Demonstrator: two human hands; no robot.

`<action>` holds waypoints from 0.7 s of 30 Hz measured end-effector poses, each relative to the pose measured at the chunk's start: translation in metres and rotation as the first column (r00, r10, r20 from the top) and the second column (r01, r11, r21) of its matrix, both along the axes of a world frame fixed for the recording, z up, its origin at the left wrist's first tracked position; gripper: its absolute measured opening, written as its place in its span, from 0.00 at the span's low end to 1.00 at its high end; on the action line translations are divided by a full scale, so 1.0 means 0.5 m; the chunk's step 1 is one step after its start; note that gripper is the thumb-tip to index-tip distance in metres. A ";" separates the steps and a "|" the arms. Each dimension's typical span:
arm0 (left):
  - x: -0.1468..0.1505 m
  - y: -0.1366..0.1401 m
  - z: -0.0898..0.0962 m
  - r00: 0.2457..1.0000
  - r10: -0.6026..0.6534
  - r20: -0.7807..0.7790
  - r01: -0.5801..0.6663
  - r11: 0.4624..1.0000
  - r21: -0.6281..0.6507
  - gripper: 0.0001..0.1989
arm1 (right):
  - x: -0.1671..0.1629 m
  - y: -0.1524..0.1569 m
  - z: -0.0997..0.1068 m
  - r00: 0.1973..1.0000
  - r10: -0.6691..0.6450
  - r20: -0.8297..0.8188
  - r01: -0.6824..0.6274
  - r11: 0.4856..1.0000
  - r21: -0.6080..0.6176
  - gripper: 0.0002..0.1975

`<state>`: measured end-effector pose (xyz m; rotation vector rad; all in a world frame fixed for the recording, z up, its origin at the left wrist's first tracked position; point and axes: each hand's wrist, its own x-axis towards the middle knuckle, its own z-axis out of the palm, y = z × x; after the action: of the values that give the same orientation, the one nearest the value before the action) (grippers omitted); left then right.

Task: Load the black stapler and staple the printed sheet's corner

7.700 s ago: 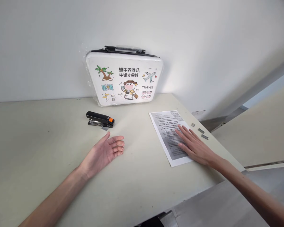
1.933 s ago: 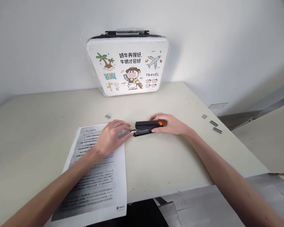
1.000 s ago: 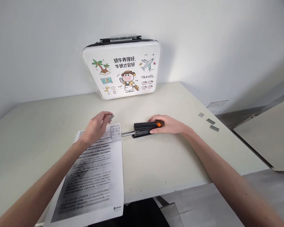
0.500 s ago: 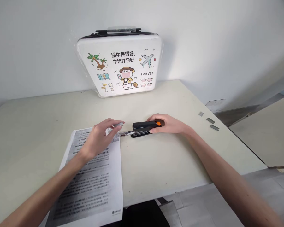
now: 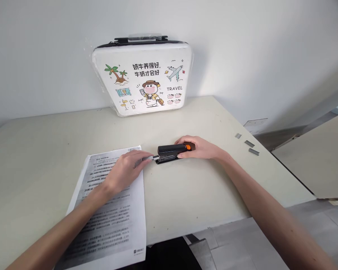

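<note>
A black stapler (image 5: 170, 150) with an orange patch lies on the table, its staple tray (image 5: 156, 158) slid out toward the left. My right hand (image 5: 195, 147) is closed around its rear end. At the tray, the thumb and fingers of my left hand (image 5: 128, 165) pinch a small grey strip of staples (image 5: 148, 158), partly hidden by the fingers. The strip is at the tray; how far it sits inside, I cannot tell. Beneath my left hand and forearm lies a printed sheet of paper (image 5: 112, 225), hanging over the table's front edge.
Several short staple strips (image 5: 249, 143) lie near the table's right edge. A white cartoon-printed case (image 5: 157, 80) in clear plastic stands upright against the wall. Below the front edge of the pale table (image 5: 186, 202), dark clothing and grey floor show.
My left hand has moved slightly right and down, bringing the staple strip from above the paper's corner to the slid-out tray. My right hand and the stapler have stayed put.
</note>
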<state>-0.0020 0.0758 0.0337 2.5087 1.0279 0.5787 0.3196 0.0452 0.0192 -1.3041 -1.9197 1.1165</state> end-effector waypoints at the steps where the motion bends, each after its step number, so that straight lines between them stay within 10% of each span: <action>1: 0.000 0.000 -0.001 1.000 -0.005 -0.001 0.005 1.000 0.002 0.19 | 0.000 0.000 0.000 1.000 -0.001 0.001 0.001 1.000 0.000 0.16; 21: 0.009 -0.004 -0.001 1.000 0.022 -0.003 -0.022 1.000 -0.020 0.16 | 0.002 0.000 -0.001 1.000 -0.008 0.012 0.008 1.000 0.017 0.16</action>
<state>0.0024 0.0736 0.0332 2.4848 1.0584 0.5691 0.3204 0.0450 0.0185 -1.3110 -1.9264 1.0888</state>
